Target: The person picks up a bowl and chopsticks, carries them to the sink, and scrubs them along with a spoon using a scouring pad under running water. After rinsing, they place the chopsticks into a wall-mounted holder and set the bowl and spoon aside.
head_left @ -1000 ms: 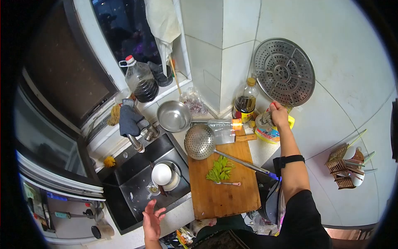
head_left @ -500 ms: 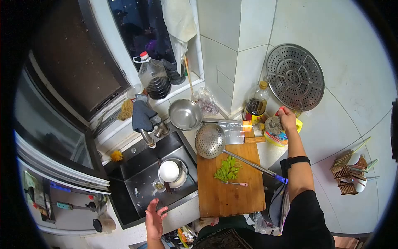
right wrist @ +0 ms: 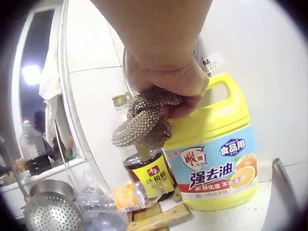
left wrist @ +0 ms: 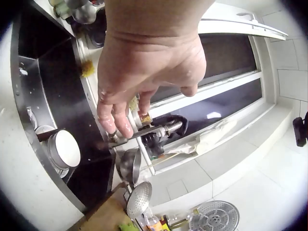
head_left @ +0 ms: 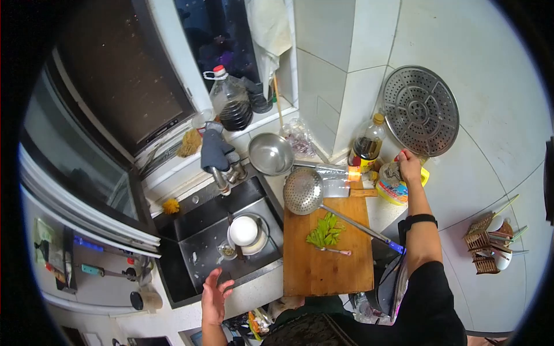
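My right hand (head_left: 410,167) grips a grey metal-mesh scouring pad (right wrist: 143,120), which bulges out below the curled fingers in the right wrist view. Behind the pad stands a yellow detergent jug (right wrist: 219,166) with an orange-slice label; the hand is right at its top. Beside the jug is a dark soy sauce bottle (head_left: 365,148). Near the front rim of the black sink (head_left: 202,285), my left hand (head_left: 214,301) hovers with its fingers spread and holds nothing. Its skin looks wet in the left wrist view.
A wooden cutting board (head_left: 329,268) bears chopped greens (head_left: 325,229), a small peeler-like tool (head_left: 334,251) and a perforated skimmer (head_left: 303,191). A cleaver (head_left: 336,188) lies at its far end. White bowls (head_left: 243,230) sit in the sink, a metal pan (head_left: 270,154) behind it.
The head view has swung so the whole scene sits farther right. My right hand stays at the jug with the scouring pad; the left stays spread by the sink's front rim.
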Motion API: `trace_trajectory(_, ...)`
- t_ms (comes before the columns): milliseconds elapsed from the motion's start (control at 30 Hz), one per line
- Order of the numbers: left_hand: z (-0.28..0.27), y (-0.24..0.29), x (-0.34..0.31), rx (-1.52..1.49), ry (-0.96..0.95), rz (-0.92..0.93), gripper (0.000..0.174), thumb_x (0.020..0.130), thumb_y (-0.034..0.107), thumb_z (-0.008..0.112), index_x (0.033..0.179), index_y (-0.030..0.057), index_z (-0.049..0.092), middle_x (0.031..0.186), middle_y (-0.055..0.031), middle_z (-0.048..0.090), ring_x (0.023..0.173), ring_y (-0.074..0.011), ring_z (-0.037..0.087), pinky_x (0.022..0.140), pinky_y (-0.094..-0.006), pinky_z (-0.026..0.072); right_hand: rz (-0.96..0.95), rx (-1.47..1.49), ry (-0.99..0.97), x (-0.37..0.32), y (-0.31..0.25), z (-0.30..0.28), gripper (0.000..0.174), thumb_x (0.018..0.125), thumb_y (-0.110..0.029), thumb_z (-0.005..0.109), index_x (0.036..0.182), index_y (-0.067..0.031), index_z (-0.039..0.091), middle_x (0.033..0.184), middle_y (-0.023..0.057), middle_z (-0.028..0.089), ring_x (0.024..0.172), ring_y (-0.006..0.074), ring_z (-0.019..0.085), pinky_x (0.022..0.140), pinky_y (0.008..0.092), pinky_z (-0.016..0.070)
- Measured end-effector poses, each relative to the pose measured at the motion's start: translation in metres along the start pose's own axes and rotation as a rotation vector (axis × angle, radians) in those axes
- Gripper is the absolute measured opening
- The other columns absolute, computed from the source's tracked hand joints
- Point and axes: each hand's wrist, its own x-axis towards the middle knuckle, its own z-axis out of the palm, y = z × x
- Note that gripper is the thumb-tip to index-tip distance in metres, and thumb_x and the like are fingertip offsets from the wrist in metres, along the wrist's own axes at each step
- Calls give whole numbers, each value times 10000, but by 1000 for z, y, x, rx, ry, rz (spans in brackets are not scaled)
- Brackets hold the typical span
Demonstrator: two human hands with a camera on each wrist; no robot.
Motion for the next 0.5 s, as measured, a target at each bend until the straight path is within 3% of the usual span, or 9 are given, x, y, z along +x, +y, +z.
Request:
trace_trajectory(33, -2, 3, -1, -3, -4, 6, 693, 848, 636, 448, 1329, 138, 410, 1394, -39, 370, 1047, -221, 532, 827, -313, 424, 4, -40, 41, 0, 0, 3, 264, 867, -263, 511, 1010, -92, 653, 869, 140, 671, 854, 296, 638, 785, 375, 469)
trace_trajectory(133, -5, 6, -2, -12, -9, 35, 692, 852, 634, 441, 1327, 132, 409, 1391, -37, 371, 1057, -220, 530, 838, -315, 419, 139, 147, -90, 9, -7, -1, 293, 870, -284, 524, 1027, -70, 648, 864, 133, 676, 878, 268, 641, 793, 354, 468)
trace_trajectory(167, -4, 5, -3, -16, -3, 77, 612, 894, 593, 393, 1295, 134, 448, 1369, -55, 402, 1020, -220, 554, 822, -318, 451, 108, 21, -130, 14, -4, -4, 351, 873, -309, 533, 1084, -43, 623, 896, 142, 674, 901, 252, 639, 802, 339, 464)
trace_trajectory(267, -9, 4, -8, -26, 6, 84, 610, 893, 594, 394, 1298, 142, 448, 1369, -48, 406, 1036, -222, 550, 831, -321, 448, -72, -27, 30, -2, -12, -12, 448, 866, -354, 549, 1174, -28, 565, 971, 175, 656, 933, 282, 626, 827, 353, 454)
trace_trajectory(367, -17, 1, -11, -55, -10, 63, 627, 894, 582, 410, 1328, 128, 410, 1388, -43, 380, 1067, -225, 533, 856, -321, 425, 0, -61, 61, -5, -14, -11, 552, 851, -378, 570, 1259, -18, 484, 1096, 200, 612, 1021, 314, 591, 877, 371, 437)
trace_trajectory(500, -21, 0, -13, -79, -23, 49, 625, 906, 554, 416, 1341, 106, 390, 1397, -55, 366, 1078, -222, 528, 858, -313, 423, -39, -209, 108, -34, -38, -22, 640, 826, -398, 605, 1311, -24, 421, 1228, 236, 525, 1146, 338, 515, 942, 389, 409)
